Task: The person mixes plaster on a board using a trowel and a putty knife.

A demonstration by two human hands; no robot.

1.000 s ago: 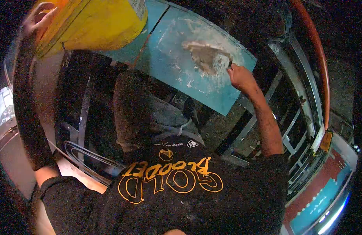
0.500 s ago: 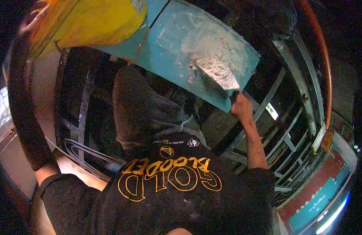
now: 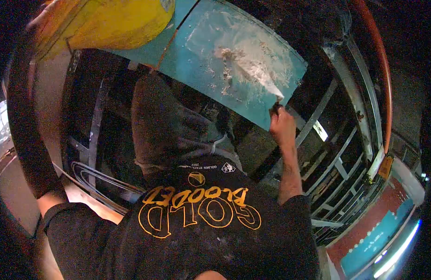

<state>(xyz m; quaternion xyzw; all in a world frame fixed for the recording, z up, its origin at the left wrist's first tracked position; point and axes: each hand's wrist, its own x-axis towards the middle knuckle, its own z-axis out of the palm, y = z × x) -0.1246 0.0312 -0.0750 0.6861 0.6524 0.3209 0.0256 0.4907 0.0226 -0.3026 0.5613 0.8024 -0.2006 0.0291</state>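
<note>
My right hand is closed round the dark handle of a scraper, near the lower right edge of a blue panel. The scraper's blade lies at or just over the panel and looks coated in pale paste. Pale paste is smeared and clumped across the panel's right part. At the far upper left, my left hand is beside the outer edge of a large yellow curved piece; its fingers are blurred and dim.
Dark metal framework stands below and right of the panel. A reddish pipe curves down the right side. At the lower right is a red and blue surface. Looped cables hang at the lower left.
My right hand has shifted slightly left and down with the scraper. The blade looks narrower, as if turned, and the clumped paste on the panel has changed shape.
</note>
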